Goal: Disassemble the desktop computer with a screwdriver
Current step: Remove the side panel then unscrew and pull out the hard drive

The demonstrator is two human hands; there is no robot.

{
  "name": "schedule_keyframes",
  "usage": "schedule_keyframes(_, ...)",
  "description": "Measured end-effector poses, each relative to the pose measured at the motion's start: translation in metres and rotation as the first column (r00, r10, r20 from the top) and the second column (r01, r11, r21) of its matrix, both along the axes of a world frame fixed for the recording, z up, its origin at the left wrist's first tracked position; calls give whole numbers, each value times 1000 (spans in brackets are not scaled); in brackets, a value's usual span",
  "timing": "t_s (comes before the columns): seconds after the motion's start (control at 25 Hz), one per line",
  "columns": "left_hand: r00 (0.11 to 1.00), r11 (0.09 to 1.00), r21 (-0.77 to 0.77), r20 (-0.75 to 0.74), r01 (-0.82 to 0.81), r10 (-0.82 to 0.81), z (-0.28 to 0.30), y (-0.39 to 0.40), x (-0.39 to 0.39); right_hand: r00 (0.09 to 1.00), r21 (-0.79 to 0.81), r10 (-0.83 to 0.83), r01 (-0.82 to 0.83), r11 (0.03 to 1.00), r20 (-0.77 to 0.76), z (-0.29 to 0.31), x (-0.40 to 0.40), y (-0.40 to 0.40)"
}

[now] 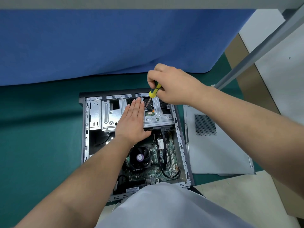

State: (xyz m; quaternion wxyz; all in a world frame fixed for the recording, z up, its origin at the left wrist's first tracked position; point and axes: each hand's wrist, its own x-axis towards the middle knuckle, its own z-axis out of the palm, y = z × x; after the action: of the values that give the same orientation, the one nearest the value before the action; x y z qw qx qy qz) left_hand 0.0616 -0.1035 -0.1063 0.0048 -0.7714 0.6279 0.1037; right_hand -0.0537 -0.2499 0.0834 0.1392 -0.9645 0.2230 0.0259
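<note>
1. Desktop computer [178, 129] lies open on the green mat [41, 137], near its right edge.
2. Left hand [133, 120] lies flat, fingers straight, on the drive cage [108, 114].
3. Right hand [174, 84] grips the screwdriver [153, 92], tip on a cage screw.

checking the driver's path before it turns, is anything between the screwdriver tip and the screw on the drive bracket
Nothing visible does. The screwdriver, gripped by the right hand, has its tip at the screw on the drive bracket. The flat left hand lies just beside it, off the shaft's line.
</note>
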Motion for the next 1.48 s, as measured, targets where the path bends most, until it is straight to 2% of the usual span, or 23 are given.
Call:
schedule_keyframes(0.4,999,1000,-23,-41,1,-2,0,-1,4,988,72,-130,124,990,88,-3,-16,-2)
schedule_keyframes(0.6,989,1000,14,-146,-1,3,5,-2,7,971,133,-196,178,975,136,-1,-28,-3)
schedule_keyframes(0.68,939,996,-29,-338,-81,66,13,-5,9,960,156,-225,200,967,166,1,-35,-4)
schedule_keyframes(0.76,821,969,-123,-561,-213,110,20,-8,10,947,185,-257,222,957,195,2,-41,-4)
schedule_keyframes(0.88,761,922,-225,-640,-316,104,28,-8,-3,923,238,-319,268,934,215,3,-48,-2)
schedule_keyframes(1.08,609,876,-139,-768,-461,199,37,-4,-22,881,336,-409,321,885,236,2,-65,5)
schedule_keyframes(1.16,586,873,-134,-786,-470,194,39,-2,-24,804,485,-530,363,796,269,0,-74,7)
schedule_keyframes(1.2,580,873,-137,-793,-469,187,41,-1,-25,736,605,-613,358,712,286,-2,-77,8)
schedule_keyframes(1.28,578,877,-148,-799,-456,165,47,-2,-30,588,839,-763,247,484,267,-11,-82,12)
schedule_keyframes(1.36,596,891,-171,-792,-421,130,54,-5,-36,498,948,-849,148,282,175,-23,-84,18)
schedule_keyframes(1.4,597,899,-173,-794,-403,115,57,-6,-39,463,965,-875,137,225,139,-28,-86,19)
schedule_keyframes(1.48,551,903,-144,-827,-405,115,63,-9,-46,376,967,-916,145,208,141,-31,-91,16)
